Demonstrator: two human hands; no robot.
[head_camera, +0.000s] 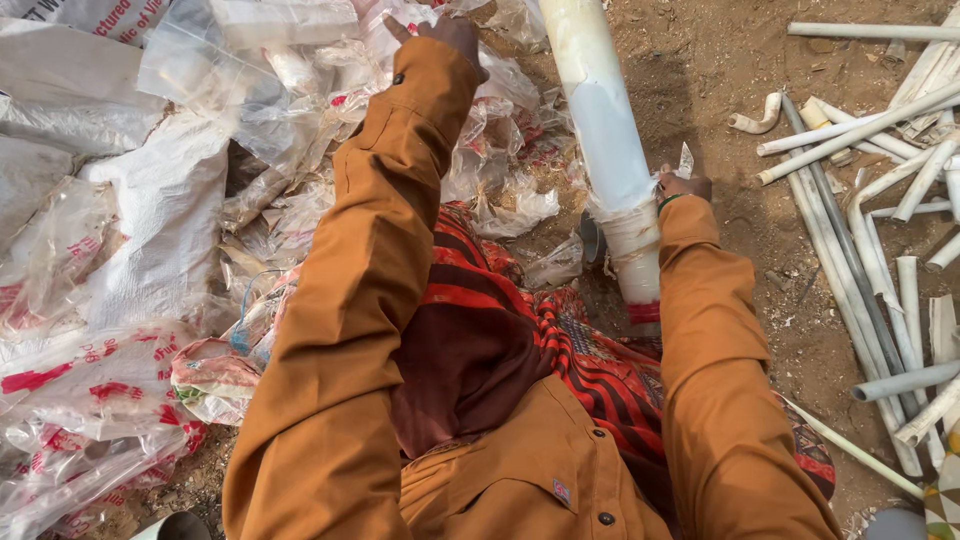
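My right hand (684, 186) pinches a small blade (686, 158) against the thick white pipe (605, 130); my left hand (450, 35), grip unclear, should steady that pipe.

The ground (720, 70) is bare reddish-brown dirt, scattered with small white chips. On its right side lies a loose heap of thin white pipes (880, 200), straight lengths crossing one another, with a small curved piece (757, 118) just beside them. On the left, crumpled clear plastic bags (300, 90) and white woven sacks (150, 200) cover the dirt in a thick pile.
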